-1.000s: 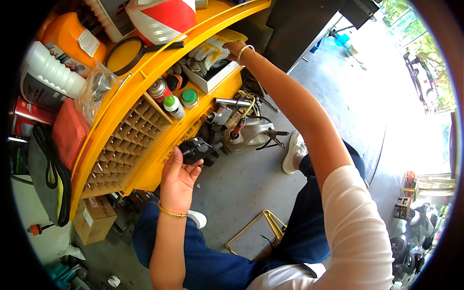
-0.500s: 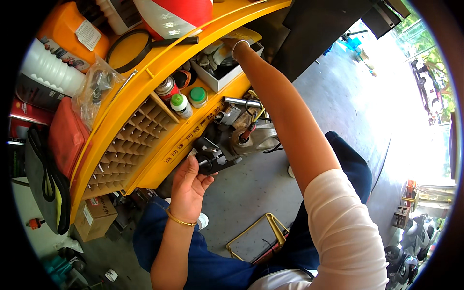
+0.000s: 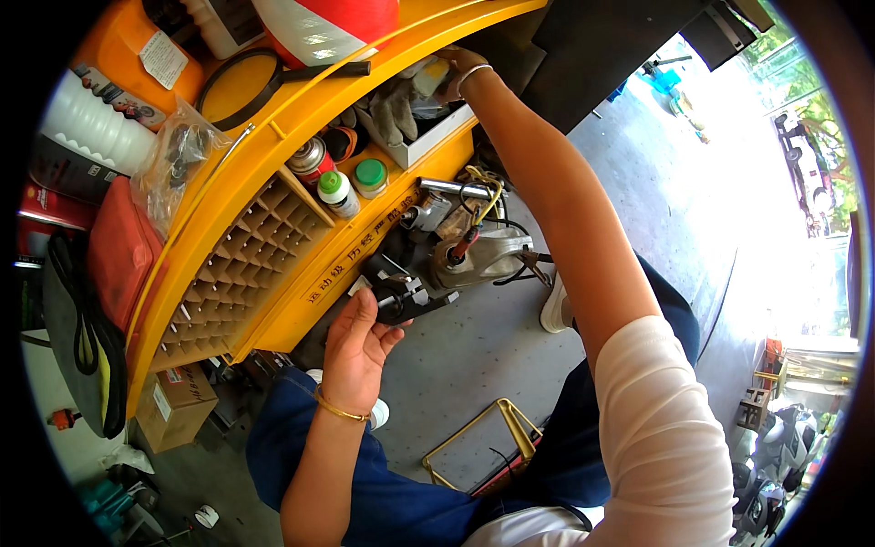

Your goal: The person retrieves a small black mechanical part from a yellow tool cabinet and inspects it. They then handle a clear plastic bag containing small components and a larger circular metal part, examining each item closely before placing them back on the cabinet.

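The left hand (image 3: 354,351) holds a black part (image 3: 392,311) between thumb and curled fingers, the part sticking out just past the fingertips. Farther out and to the right, the right hand (image 3: 458,71) reaches into a white box (image 3: 439,139) and touches the work gloves (image 3: 397,113) in it — its fingers are partly hidden, so I cannot tell whether they grip one. Between the two hands, a little to the left, stand a jar with a green lid (image 3: 370,175), a bottle with a green cap (image 3: 337,194) and a red can (image 3: 312,161). A brown divided tray (image 3: 244,273) sits left of the left hand, in the yellow shelf (image 3: 264,339). Beyond the black part — below the right hand — lies a silver metal part (image 3: 497,248).
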`<state>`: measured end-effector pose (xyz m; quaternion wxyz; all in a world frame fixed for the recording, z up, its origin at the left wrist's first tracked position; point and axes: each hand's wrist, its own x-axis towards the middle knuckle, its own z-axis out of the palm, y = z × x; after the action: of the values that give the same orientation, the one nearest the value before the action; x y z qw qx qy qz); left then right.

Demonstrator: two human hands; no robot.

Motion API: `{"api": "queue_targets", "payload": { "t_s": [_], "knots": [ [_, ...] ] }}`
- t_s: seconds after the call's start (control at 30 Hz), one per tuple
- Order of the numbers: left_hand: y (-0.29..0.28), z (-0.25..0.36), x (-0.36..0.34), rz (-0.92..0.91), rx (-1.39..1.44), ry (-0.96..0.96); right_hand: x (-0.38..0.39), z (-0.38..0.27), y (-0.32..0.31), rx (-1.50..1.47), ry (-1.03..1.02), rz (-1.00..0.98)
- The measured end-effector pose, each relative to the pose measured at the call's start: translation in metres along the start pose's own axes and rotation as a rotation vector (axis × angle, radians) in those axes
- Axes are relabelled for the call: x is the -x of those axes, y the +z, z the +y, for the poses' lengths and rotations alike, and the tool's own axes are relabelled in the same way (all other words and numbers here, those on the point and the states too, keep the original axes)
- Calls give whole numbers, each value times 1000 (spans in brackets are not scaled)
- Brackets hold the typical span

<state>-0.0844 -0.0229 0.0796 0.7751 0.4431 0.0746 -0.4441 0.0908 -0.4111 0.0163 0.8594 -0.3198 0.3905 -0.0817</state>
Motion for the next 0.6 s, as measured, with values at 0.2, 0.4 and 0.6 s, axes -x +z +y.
{"api": "queue_targets", "payload": {
  "t_s": [0.2,0.4,0.6],
  "knots": [
    [2,-2,0,-8,0,-13,18,-13,-13,-133,66,-144],
    [4,-5,1,-9,-20,-16,8,-7,-19,-147,57,-99],
    [5,-7,-1,-22,-7,-30,24,4,-1,149,140,76]
  ]
}}
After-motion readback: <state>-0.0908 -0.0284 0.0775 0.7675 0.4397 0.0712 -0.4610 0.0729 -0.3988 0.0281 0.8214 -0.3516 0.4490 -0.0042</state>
